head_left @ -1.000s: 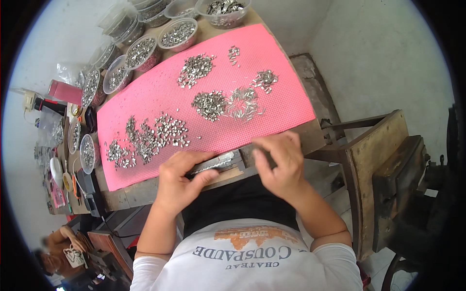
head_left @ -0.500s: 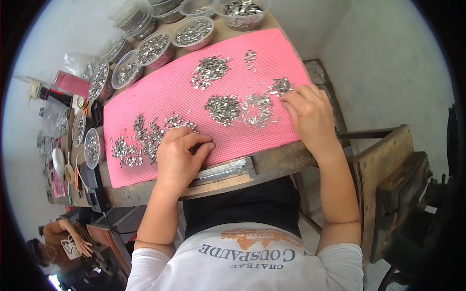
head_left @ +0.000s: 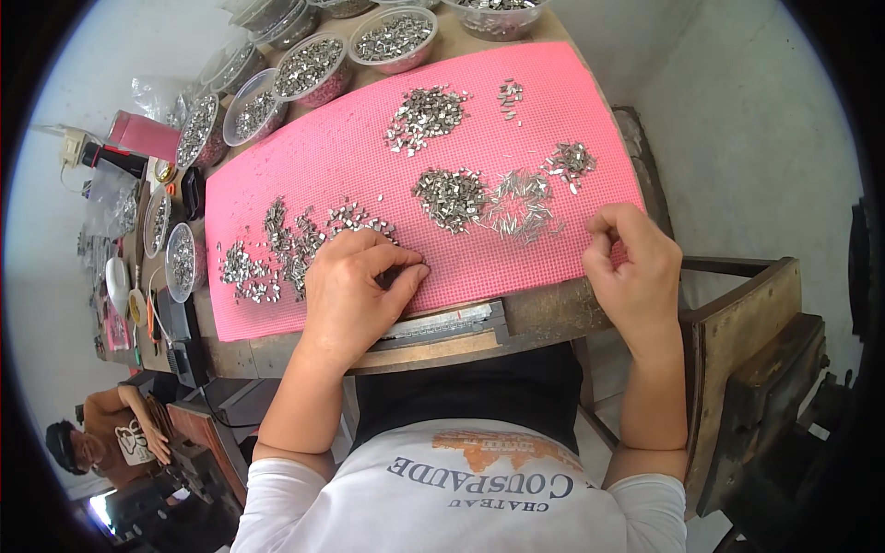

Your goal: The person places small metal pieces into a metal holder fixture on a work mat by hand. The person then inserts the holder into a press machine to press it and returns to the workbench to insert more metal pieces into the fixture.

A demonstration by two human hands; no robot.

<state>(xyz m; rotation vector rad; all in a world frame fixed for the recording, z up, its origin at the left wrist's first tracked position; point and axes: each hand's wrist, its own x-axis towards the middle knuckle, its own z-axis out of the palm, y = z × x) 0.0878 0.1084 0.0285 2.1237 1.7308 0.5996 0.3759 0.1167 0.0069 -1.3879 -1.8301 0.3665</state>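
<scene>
The left hand (head_left: pixel 355 284) is over the near part of the pink mat (head_left: pixel 502 267), thumb and fingertips drawn together; I cannot tell whether a bit is pinched between them; the right hand (head_left: pixel 636 267) is at the mat's near right corner, thumb and forefinger curled toward each other, and whether they grasp anything is also too small to tell.

The silvery bits lie on the mat in separate heaps; the left heap (head_left: pixel 244 275) spreads out beyond the left hand, which partly hides it; the middle heap (head_left: pixel 450 198) is dense and touches a looser heap of thin slivers (head_left: pixel 524 207); a small heap (head_left: pixel 570 164) is just beyond the slivers, to the right; farther off are the far heap (head_left: pixel 427 120) and a sparse cluster (head_left: pixel 510 99).

The pale strip (head_left: pixel 442 323) lies along the near edge of the desk (head_left: pixel 558 318), its left end behind the left hand and wrist; bowls (head_left: pixel 402 67) of bits line the mat's far left side; at lower left another person (head_left: pixel 124 442) sits, arm bent.
</scene>
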